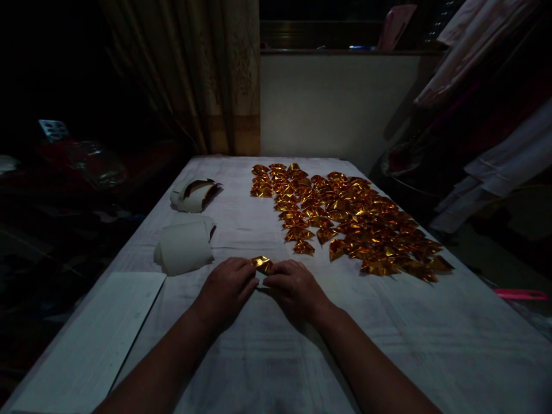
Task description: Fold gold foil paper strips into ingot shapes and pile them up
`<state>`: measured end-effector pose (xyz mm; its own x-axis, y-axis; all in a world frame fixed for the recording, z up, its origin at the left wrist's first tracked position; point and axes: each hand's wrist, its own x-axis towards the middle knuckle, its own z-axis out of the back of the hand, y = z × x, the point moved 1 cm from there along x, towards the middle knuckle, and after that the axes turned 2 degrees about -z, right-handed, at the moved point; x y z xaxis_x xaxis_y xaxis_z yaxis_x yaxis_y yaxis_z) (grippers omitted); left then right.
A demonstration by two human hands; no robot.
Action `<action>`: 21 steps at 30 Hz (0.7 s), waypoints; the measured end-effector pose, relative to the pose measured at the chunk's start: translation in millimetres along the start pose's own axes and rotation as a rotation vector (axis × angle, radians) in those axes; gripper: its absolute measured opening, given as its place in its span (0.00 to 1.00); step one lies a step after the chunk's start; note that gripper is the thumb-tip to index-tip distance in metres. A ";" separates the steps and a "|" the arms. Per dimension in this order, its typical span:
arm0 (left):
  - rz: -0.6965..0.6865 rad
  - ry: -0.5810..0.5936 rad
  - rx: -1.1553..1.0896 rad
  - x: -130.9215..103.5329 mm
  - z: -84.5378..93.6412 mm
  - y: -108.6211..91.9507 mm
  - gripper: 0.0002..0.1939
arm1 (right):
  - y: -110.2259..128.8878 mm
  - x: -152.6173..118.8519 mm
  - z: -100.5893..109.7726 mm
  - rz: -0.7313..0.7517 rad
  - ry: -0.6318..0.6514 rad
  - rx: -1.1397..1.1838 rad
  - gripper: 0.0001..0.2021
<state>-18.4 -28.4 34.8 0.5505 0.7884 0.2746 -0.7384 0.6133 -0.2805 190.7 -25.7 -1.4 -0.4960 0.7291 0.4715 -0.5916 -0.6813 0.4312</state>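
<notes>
Between my two hands, low over the middle of the table, is a small folded gold foil paper ingot (261,264). My left hand (228,286) pinches its left end, fingers curled. On the other end, the fingers of my right hand (295,286) are closed as well. Parts of the ingot's ends and underside are hidden by the fingers. Beyond and to the right spreads a large group of similar gold foil ingots (345,213), set close together in rough rows.
A pale cloth covers the table (241,224). Two curled stacks of paper, a nearer one (185,247) and a farther one (196,196), lie on the left. A flat white board (92,339) rests at the near left edge. Behind hang a curtain (207,80) and, at right, clothes (509,155).
</notes>
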 end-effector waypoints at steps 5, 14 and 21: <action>0.045 0.021 -0.002 0.7 1.4 -6.9 0.02 | -8.5 -2.6 10.7 -0.055 0.039 0.094 0.09; 0.091 -0.008 -0.015 1.8 -2.7 -10.8 0.05 | -1.7 1.4 10.6 -0.132 0.078 -0.001 0.03; 0.099 -0.017 -0.023 3.2 -2.6 -12.9 0.13 | 3.5 5.4 4.2 -0.258 0.043 -0.036 0.02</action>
<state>-6.1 -33.6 36.9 0.4686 0.8444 0.2598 -0.7795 0.5336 -0.3281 188.7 -24.4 5.9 -0.3521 0.8810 0.3161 -0.7237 -0.4704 0.5050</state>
